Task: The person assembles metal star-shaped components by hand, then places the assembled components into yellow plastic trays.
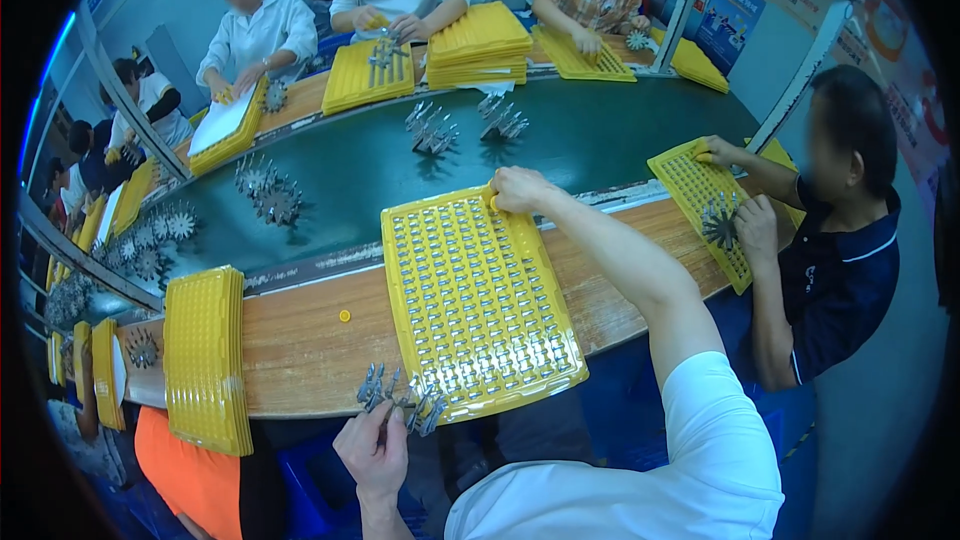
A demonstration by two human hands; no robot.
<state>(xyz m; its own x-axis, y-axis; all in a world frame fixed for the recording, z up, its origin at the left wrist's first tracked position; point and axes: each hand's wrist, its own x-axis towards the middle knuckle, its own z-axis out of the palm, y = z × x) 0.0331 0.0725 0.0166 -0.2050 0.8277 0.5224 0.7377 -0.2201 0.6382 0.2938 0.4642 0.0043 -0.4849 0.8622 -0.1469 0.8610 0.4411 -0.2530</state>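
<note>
A yellow plastic tray (480, 305) with rows of small shiny metal pieces in its pockets lies slanted in front of me, its near end past the bench edge. My right hand (522, 191) reaches over its far right corner, fingers closed with a yellow cover on a fingertip. What they pinch, if anything, is hidden. Just left of the tray's near corner, my left hand (376, 455) pinches a cluster of spoked grey metal wheels (385, 392), its thumb and fingers around the middle.
A small yellow ring (345, 316) lies on the wooden bench (290, 350), left of which stacked yellow trays (205, 350) stand. Beyond runs a green conveyor belt (360, 175) carrying several spoked metal clusters (268, 190). A co-worker (840, 240) handles another tray (700, 190) at right; others work opposite.
</note>
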